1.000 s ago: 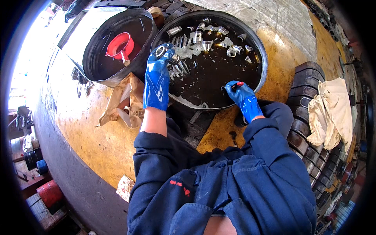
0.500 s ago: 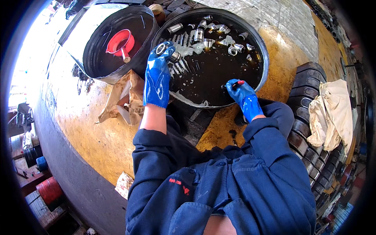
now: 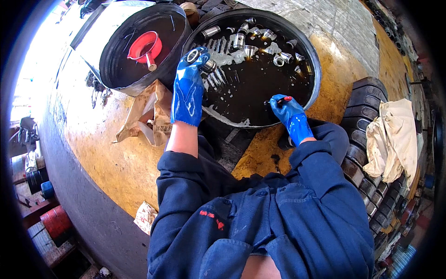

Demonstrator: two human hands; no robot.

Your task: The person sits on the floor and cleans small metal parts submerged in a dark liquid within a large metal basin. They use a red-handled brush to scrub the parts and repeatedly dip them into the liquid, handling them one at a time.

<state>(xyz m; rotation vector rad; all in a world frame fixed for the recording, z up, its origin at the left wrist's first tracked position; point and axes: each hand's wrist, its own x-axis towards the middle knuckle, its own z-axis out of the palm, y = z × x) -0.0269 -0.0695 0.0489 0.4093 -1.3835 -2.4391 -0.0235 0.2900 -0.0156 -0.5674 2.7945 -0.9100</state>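
Observation:
My left hand (image 3: 187, 95), in a blue rubber glove, is raised over the left side of a round basin (image 3: 317, 69) of dark liquid. Its fingers close around a shiny metal sleeve (image 3: 193, 56) with a ring-shaped end. A second metal cylinder (image 3: 210, 66) shows by the fingertips; whether it is held too, I cannot tell. Over the basin's near right rim, my gloved right hand (image 3: 291, 116) grips a thin tool (image 3: 287, 98) with a red end and a dark tip; its kind is unclear. Several metal fittings (image 3: 239, 41) sit in the liquid toward the far side.
Left of the basin stands a dark tub (image 3: 106, 69) with a red scoop (image 3: 151, 60) in it. A torn brown paper bag (image 3: 160, 123) lies in front of the tub. At right, a cream cloth (image 3: 395, 139) drapes over a row of dark ribbed blocks (image 3: 357, 124).

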